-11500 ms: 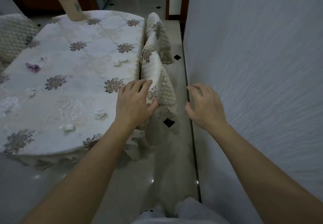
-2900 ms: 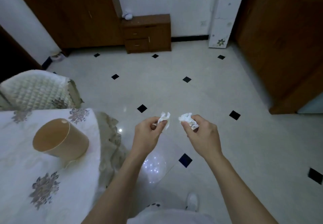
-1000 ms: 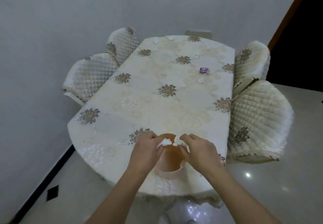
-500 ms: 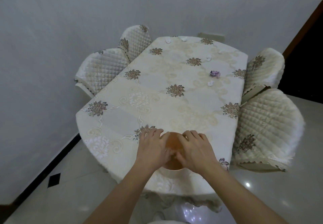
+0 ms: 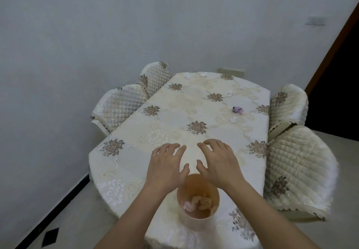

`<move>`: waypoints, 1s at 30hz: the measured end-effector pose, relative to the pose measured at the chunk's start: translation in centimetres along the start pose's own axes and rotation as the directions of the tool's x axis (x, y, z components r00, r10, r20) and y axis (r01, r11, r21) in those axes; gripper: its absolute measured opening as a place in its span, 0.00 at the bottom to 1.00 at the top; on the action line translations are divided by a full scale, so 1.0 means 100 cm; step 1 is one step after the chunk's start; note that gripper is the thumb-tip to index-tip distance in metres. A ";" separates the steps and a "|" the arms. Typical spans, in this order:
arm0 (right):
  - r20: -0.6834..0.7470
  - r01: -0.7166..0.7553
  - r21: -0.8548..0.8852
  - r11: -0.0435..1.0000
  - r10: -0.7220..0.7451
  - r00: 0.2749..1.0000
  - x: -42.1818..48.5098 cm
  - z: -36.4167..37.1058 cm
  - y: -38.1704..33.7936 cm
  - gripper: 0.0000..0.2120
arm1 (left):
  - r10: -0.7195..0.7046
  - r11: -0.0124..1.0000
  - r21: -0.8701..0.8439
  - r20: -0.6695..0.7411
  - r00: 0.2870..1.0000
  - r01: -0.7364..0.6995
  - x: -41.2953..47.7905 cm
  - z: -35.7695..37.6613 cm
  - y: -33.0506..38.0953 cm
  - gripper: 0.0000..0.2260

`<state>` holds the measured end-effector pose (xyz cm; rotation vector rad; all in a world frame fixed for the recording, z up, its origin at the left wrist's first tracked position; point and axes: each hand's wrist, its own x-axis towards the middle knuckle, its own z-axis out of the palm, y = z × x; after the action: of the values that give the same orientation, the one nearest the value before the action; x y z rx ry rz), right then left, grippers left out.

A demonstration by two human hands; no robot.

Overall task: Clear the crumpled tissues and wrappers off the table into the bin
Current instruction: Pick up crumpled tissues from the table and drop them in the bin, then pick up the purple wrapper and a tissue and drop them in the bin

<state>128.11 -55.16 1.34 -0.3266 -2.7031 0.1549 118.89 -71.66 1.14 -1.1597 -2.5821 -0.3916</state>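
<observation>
A small beige bin point(image 5: 198, 213) stands on the near end of the table point(image 5: 136, 151), with crumpled tissues point(image 5: 198, 203) lying inside it. My left hand point(image 5: 165, 165) and my right hand point(image 5: 219, 161) hover just beyond the bin, palms down, fingers spread, both holding nothing. Further along the floral tablecloth lie a purple wrapper point(image 5: 237, 110) and small white crumpled tissues: one point(image 5: 233, 119) just below the wrapper, one point(image 5: 230, 93) beyond it, and two point(image 5: 187, 76) at the far end.
Quilted chair covers flank the table: two chairs point(image 5: 120, 103) on the left against the white wall, two chairs point(image 5: 297, 163) on the right. A dark doorway point(image 5: 342, 85) opens at the right. The tiled floor point(image 5: 64, 215) shows at the lower left.
Both hands let the tissues drop into the bin, then opened and moved forward past its rim over the table. The camera moved closer to the table.
</observation>
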 end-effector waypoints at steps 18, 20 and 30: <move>-0.157 -0.267 -0.152 0.952 0.243 0.957 -0.003 -0.063 0.039 0.20 | 0.215 0.971 -0.092 -0.064 0.974 -0.221 0.075 -0.029 0.024 0.22; -0.188 -0.347 -0.173 0.922 0.315 0.930 -0.019 -0.070 0.044 0.20 | 0.275 0.953 -0.122 -0.043 0.961 -0.278 0.081 -0.024 0.035 0.22; -0.274 -0.712 -0.259 0.652 0.657 0.702 -0.154 -0.119 0.062 0.21 | 0.607 0.757 -0.279 -0.033 0.794 -0.591 0.070 0.007 0.149 0.22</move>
<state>147.96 -52.27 5.23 -1.4197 -2.2889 -0.1421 125.59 -57.15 4.95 -2.0355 -2.0619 -0.5759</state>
